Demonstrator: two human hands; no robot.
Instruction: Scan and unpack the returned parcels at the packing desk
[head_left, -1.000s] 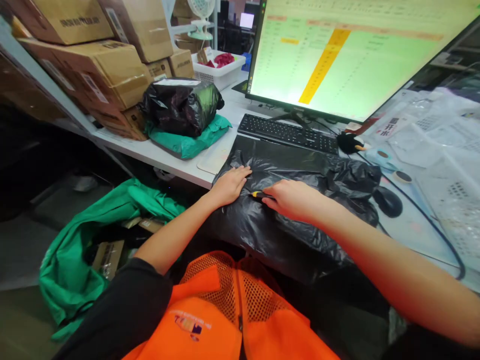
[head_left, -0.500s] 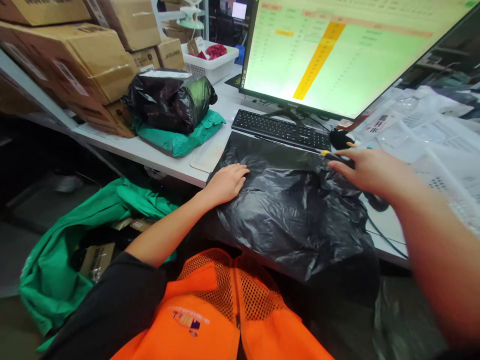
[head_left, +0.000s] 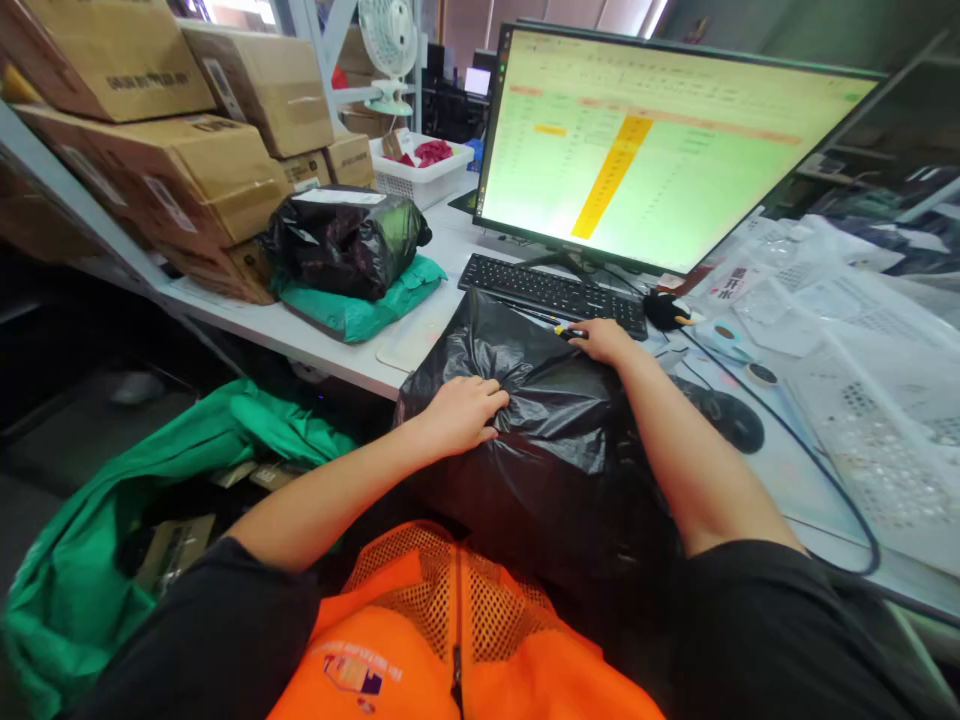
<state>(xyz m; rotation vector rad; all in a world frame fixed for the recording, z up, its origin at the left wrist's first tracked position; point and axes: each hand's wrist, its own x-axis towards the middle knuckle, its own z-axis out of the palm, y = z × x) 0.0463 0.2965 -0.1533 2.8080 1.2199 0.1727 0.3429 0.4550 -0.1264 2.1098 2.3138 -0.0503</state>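
Observation:
A black plastic bag (head_left: 540, 390) lies across the desk edge in front of my body, with creases running out from my left hand (head_left: 463, 412). That hand is closed on the gathered plastic near its middle. At the far side of the bag, my right hand (head_left: 600, 342) is closed round a slim black-and-yellow tool (head_left: 562, 331). Its thin front part points left, towards the keyboard; I cannot make out its exact kind. The keyboard (head_left: 551, 290) sits just beyond the bag.
Left of the bag, a wrapped black parcel (head_left: 349, 240) rests on a green packet (head_left: 360, 312). Cardboard boxes (head_left: 202, 180) are stacked behind. A monitor (head_left: 660, 150) stands at the back. A mouse (head_left: 731, 420) and cable (head_left: 840, 480) lie right; a green sack (head_left: 82, 560) is below left.
My right hand has moved left and inward with the tool. My left hand has closed on the bag, now bunched and creased around it. The view has tilted up slightly.

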